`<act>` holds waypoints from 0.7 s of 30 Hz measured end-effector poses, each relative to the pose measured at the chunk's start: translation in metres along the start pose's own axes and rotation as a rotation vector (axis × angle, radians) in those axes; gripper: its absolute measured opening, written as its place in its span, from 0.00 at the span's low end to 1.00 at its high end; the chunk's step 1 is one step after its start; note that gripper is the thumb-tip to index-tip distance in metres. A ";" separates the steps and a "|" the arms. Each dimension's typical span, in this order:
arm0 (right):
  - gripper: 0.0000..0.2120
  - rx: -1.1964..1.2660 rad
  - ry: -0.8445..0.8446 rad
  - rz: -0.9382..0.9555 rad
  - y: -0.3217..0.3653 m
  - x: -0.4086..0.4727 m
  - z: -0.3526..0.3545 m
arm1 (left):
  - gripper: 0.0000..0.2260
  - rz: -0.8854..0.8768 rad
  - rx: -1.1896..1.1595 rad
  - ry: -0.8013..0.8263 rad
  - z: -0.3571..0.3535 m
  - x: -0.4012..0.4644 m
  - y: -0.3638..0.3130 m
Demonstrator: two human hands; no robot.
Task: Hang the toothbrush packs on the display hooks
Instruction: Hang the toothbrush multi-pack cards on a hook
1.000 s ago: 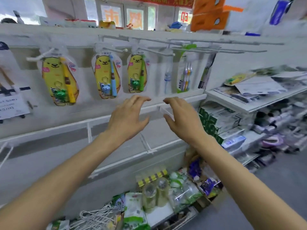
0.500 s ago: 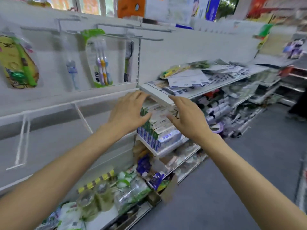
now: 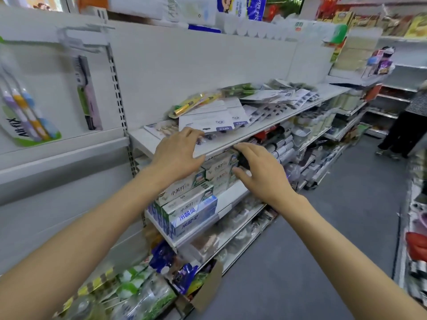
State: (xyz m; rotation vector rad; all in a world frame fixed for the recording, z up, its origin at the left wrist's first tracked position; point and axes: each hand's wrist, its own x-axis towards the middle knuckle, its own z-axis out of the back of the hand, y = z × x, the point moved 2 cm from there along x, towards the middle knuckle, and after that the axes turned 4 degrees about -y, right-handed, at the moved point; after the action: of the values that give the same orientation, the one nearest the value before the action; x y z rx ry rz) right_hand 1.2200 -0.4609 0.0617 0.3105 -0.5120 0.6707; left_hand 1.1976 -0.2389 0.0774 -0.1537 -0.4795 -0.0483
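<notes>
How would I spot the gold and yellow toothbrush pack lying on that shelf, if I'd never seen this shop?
Find the white shelf right of the slotted upright, heaped with flat packs. At the heap's near left end, above the white cards, lies the gold and yellow toothbrush pack. It alone there is bright gold; its neighbours are white, grey or green.

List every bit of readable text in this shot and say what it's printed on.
"All fix": hanging toothbrush pack, far left.
"小苏打": toothpaste boxes on the lower shelf.
"6PCS": purple tab on a flat pack on the upper shelf.
Price strips, other packs and signs above: too blurred to read.
</notes>
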 end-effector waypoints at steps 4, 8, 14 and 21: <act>0.26 0.007 -0.017 -0.016 -0.044 0.038 -0.017 | 0.29 0.025 0.031 0.007 -0.035 0.062 0.013; 0.25 -0.003 -0.012 -0.011 -0.082 0.081 -0.029 | 0.36 0.111 0.091 0.135 -0.073 0.115 0.035; 0.24 0.020 -0.014 -0.065 -0.135 0.135 -0.050 | 0.44 0.207 0.001 0.236 -0.096 0.150 0.058; 0.29 0.006 -0.045 -0.029 -0.197 0.197 -0.087 | 0.45 0.170 -0.275 0.130 -0.082 0.146 0.075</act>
State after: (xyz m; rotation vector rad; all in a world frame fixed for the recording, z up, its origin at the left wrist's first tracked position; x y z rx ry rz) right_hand 1.5120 -0.4697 0.0748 0.3386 -0.5482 0.6385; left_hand 1.3705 -0.1788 0.0632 -0.4579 -0.3265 0.0429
